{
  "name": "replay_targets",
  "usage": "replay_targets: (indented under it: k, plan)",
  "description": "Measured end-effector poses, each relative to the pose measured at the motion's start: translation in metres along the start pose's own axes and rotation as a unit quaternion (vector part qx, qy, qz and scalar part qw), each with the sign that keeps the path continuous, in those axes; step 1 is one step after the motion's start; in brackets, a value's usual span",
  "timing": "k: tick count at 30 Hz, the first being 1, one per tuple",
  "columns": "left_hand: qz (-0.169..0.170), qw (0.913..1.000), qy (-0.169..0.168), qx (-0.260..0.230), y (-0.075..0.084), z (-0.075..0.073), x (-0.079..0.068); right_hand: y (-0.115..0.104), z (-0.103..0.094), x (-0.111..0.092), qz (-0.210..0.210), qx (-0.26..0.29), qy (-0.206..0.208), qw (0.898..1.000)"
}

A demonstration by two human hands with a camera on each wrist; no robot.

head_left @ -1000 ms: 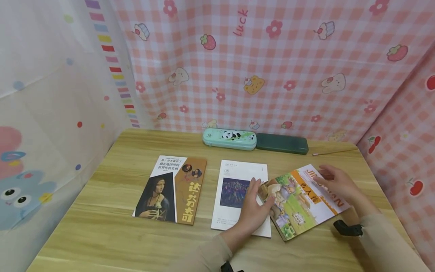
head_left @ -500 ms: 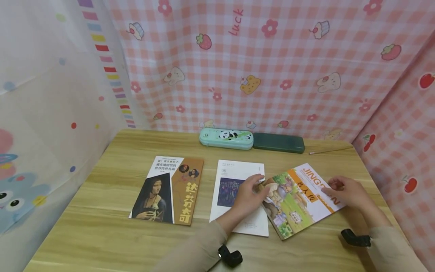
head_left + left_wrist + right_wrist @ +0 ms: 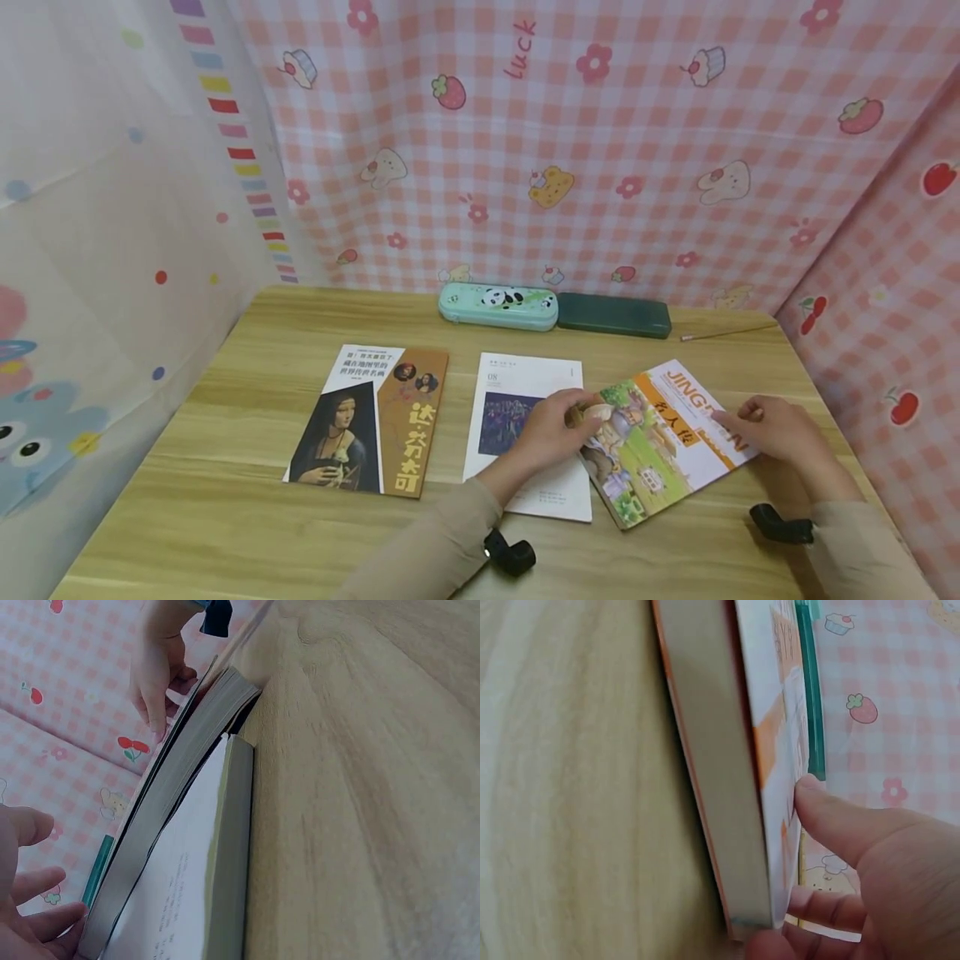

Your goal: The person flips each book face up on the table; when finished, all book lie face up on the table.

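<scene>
A thick illustrated book (image 3: 660,450) with a green picture and an orange banner lies slanted on the right of the table. Its left side overlaps the edge of a white book (image 3: 551,492) with a dark painting on its cover. My left hand (image 3: 551,429) grips the illustrated book's left edge, thumb toward the cover and fingers bent behind it. At the opposite edge, my right hand (image 3: 776,433) pinches the book, its thumb (image 3: 832,814) on the cover and the other fingers curled at the corner. The page edges (image 3: 184,750) show in the left wrist view.
Left of the white book lies a brown book (image 3: 367,421) with a portrait. Along the back stand a mint panda pencil case (image 3: 498,307) and a dark green case (image 3: 615,315). A thin pencil (image 3: 727,333) lies back right. Curtains border the table (image 3: 187,533).
My right hand has slid along the book's right edge toward me. My left hand's fingers, earlier straighter at the left edge, are now bent round it. The head view has shifted slightly.
</scene>
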State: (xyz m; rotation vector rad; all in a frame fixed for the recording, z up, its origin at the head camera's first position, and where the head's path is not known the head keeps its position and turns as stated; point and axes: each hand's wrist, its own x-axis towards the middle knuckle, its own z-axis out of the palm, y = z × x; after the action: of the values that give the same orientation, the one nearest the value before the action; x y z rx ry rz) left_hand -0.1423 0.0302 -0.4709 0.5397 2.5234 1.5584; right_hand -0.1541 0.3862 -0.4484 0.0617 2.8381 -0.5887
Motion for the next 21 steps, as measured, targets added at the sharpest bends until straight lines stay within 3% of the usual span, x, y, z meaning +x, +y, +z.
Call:
replay_targets:
  k: [13,21]
  plan:
    - [0.01,0.9979,-0.059,0.026,-0.001,0.003,-0.004,-0.006,0.015,0.01,-0.076,0.042,0.068,0.994]
    - [-0.017,0.998,-0.056,0.024,0.007,0.006,-0.011,-0.011,0.02,0.019,-0.119,0.086,0.071,0.987]
